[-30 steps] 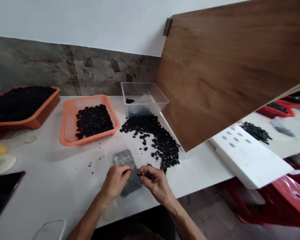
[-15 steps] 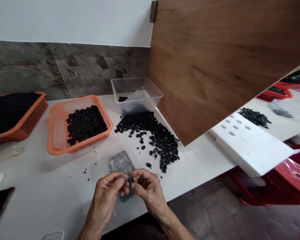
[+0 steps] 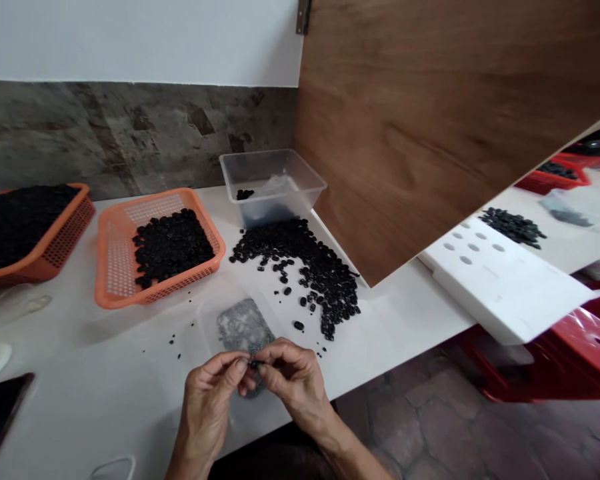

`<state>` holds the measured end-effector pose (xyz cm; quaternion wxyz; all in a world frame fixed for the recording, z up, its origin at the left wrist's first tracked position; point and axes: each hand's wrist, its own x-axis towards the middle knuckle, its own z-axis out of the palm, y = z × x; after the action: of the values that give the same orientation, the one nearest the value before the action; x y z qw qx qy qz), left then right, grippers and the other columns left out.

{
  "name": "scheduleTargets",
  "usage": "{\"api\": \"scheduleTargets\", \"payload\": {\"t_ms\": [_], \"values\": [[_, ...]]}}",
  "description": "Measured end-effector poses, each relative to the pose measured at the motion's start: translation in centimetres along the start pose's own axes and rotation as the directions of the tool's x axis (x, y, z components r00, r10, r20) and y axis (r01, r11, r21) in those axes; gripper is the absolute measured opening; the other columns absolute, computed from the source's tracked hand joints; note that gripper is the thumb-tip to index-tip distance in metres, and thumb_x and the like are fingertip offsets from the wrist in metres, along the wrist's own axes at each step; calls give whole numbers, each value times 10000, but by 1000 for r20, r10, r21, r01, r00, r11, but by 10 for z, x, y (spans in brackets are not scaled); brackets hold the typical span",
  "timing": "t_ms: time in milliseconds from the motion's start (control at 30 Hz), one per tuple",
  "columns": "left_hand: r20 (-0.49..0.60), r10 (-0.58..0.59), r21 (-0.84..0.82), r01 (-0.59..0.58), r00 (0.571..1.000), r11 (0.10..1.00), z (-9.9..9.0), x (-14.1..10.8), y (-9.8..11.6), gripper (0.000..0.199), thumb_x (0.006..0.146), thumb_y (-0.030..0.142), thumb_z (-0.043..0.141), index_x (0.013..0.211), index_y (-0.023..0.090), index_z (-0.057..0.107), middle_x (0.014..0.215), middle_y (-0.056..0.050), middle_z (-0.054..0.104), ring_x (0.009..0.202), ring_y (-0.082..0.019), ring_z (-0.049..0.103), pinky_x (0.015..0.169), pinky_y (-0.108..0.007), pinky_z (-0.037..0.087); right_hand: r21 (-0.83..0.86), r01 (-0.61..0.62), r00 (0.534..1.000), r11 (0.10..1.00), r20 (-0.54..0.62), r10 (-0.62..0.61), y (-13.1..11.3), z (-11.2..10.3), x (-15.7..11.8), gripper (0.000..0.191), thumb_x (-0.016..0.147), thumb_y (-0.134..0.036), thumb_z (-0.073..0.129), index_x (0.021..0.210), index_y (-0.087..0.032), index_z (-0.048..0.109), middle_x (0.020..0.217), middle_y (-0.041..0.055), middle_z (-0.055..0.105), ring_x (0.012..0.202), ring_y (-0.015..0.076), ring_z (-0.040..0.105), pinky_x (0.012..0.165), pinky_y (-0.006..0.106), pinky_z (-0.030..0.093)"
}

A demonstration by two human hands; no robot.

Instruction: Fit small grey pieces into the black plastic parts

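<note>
My left hand [image 3: 215, 393] and my right hand [image 3: 297, 380] meet at the fingertips near the table's front edge. Between them is a small black piece [image 3: 255, 363], pinched from both sides; its details are too small to tell. Below and behind the fingers stands a clear plastic container [image 3: 205, 323] with grey material [image 3: 245, 323] in it, partly hidden by my hands. Many small black pieces [image 3: 330, 280] lie in a curved pile to the right of it. An orange basket [image 3: 111, 260] holding more black pieces is farther back on the left.
A clear bin [image 3: 307, 193] sits behind the pile. A wooden panel [image 3: 430, 120] slants over the table's right side, beside a white box [image 3: 505, 287] with holes. Another orange basket [image 3: 63, 233] and a dark flat device [image 3: 3, 413] are at the left. Red stools [image 3: 575, 360] stand below.
My fingertips have shifted slightly around the small black piece, which has turned and now shows less of its surface. The view has moved a little.
</note>
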<state>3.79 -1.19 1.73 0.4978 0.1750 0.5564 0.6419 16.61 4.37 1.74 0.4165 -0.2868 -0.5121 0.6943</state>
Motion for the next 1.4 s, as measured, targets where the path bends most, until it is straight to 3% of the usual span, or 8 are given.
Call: {"api": "scheduleTargets", "payload": {"t_ms": [100,200,300,433,500,733,967,1400], "values": [[-3,19,42,-19,1000,999,-1,2,2,222,618,345,819,722,155,770,581,-42,693,493,-127,590,477,-211,466,-269,94,995,958,-1,-98,-11,-3,2,93,794,-181,653,852,-182,726,719,25,626,642,141,586,592,253,479],[62,14,152,-23,998,988,-2,5,1,216,639,349,801,731,154,776,516,-33,662,456,-124,561,449,-211,454,-355,119,993,927,44,-110,-20,-5,2,150,805,-115,602,888,-179,707,695,7,613,618,125,579,589,237,470],[91,19,199,-37,996,979,-3,5,-4,199,668,352,784,744,168,775,514,-27,660,463,-122,561,454,-204,458,-271,92,996,958,10,-93,-19,-5,1,149,802,-131,634,938,-183,669,689,-13,593,596,114,575,583,229,472],[39,74,182,-80,996,980,1,0,-9,181,686,347,777,759,182,770,517,-13,655,482,-115,560,483,-194,470,101,-20,1000,995,6,20,-9,-1,0,108,817,-245,686,876,-174,629,663,-12,592,565,122,591,578,253,493],[-4,95,150,-93,996,984,5,-3,-9,187,671,347,790,750,178,769,528,-15,658,491,-112,561,491,-188,472,182,-68,998,981,28,64,-4,0,-1,147,833,-294,678,812,-166,609,645,3,607,571,136,598,595,276,502],[-111,-14,-114,1,994,994,17,-8,4,255,564,349,859,681,152,749,617,-38,687,503,-114,586,482,-193,482,31,-107,994,994,16,106,-3,-1,-3,296,856,-440,631,810,-156,564,662,30,615,634,151,595,633,282,500],[-35,-15,-58,13,999,998,3,-5,-2,202,678,342,802,721,154,742,651,-26,679,537,-98,577,545,-187,482,88,-140,983,986,130,128,-7,2,3,288,864,-408,624,768,-154,529,671,35,608,661,149,597,656,284,477],[51,37,107,-43,998,993,-5,-4,-6,186,745,354,745,790,173,740,616,-16,670,566,-115,566,564,-193,469,152,-158,977,976,165,133,-9,1,4,208,886,-289,604,767,-135,532,666,36,596,659,139,604,664,281,467]]}}
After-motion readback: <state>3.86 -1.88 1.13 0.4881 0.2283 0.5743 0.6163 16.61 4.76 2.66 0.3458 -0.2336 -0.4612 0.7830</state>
